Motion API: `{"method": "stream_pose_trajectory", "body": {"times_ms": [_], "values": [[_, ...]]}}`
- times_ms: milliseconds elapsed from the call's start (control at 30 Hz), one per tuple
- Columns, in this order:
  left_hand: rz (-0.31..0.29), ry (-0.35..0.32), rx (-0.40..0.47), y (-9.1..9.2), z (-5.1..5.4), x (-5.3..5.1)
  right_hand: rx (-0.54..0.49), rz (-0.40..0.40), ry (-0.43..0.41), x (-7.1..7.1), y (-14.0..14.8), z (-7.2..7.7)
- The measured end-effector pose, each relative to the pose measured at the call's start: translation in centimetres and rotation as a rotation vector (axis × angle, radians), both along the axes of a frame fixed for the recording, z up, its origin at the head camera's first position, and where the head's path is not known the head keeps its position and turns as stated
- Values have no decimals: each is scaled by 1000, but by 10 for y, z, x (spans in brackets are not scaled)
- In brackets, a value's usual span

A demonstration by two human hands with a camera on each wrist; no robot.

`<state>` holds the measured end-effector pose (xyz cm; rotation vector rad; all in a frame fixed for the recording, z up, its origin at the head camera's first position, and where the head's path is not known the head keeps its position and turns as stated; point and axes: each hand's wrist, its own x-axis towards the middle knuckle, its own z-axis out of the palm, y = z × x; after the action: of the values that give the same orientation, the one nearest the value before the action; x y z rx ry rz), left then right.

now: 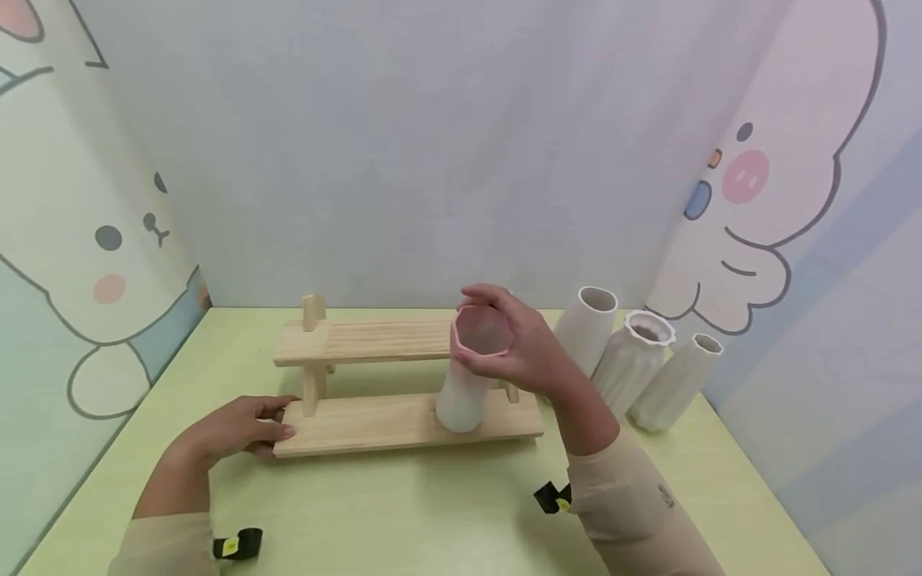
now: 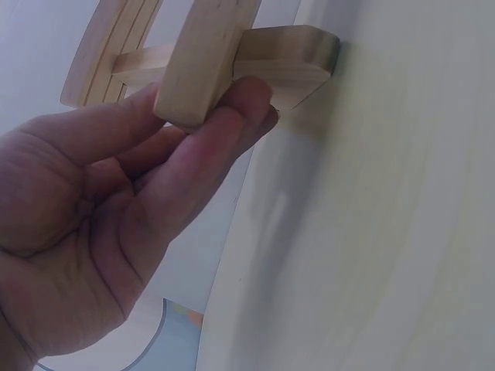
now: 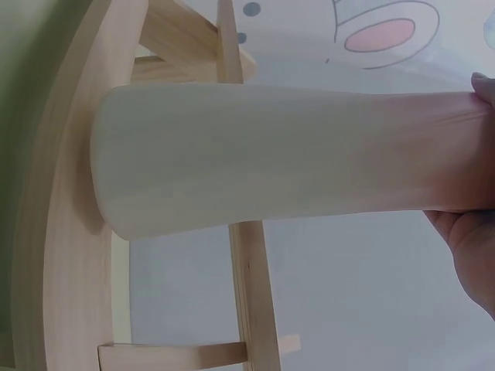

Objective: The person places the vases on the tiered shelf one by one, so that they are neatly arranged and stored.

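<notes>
A two-tier wooden shelf (image 1: 360, 424) stands on the table. My left hand (image 1: 234, 432) holds the left end of its lower board, thumb on top and fingers beneath; the left wrist view shows this board end (image 2: 203, 69) up close. My right hand (image 1: 529, 344) grips a vase (image 1: 463, 400) round its upper part, near the rim. This vase is white low down and pinkish at the top. It stands nearly upright over the right part of the lower board. In the right wrist view the vase's base (image 3: 116, 162) is at the board; whether it bears weight there I cannot tell.
To the right of the shelf stand three white vases: a smooth one (image 1: 587, 328), a ribbed one with a wavy rim (image 1: 630, 372) and a narrow-necked one (image 1: 677, 388). A curtain (image 1: 374, 160) with cartoon animals closes off the back and sides of the pale green table (image 1: 360, 512).
</notes>
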<state>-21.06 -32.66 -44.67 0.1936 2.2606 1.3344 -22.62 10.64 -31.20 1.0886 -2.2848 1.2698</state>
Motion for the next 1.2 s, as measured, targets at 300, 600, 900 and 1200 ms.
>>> {"method": "stream_pose_trajectory", "body": {"times_ms": [300,600,900,1200], "values": [[-3,4,19,-2,1,0,55,46,43,-6,-24,1],[-13,15,33,-2,0,1,97,96,62,-12,-61,2],[-20,12,47,-4,-2,4,102,180,-17,-14,-102,3],[-17,37,9,-4,-1,2,157,207,-51,-17,-132,2]]}}
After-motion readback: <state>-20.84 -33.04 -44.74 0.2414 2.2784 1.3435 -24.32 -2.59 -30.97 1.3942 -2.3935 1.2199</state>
